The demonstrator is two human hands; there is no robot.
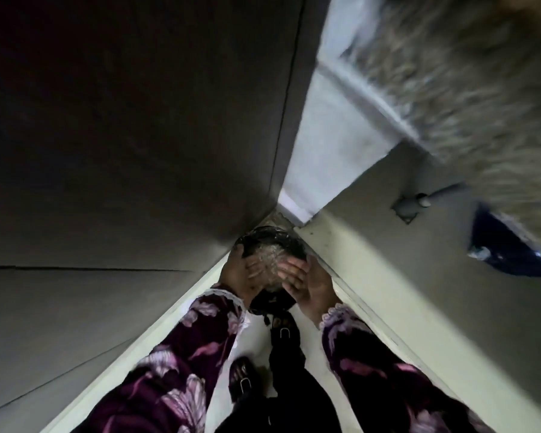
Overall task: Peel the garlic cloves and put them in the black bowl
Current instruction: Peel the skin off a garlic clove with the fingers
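From the head view, the person stands in a narrow gap between walls. The left hand (241, 270) and right hand (310, 282) both hold a dark round thing (270, 254), fingers spread flat on its sides. It may be the black bowl; I cannot tell. It looks light and crinkly. No garlic shows.
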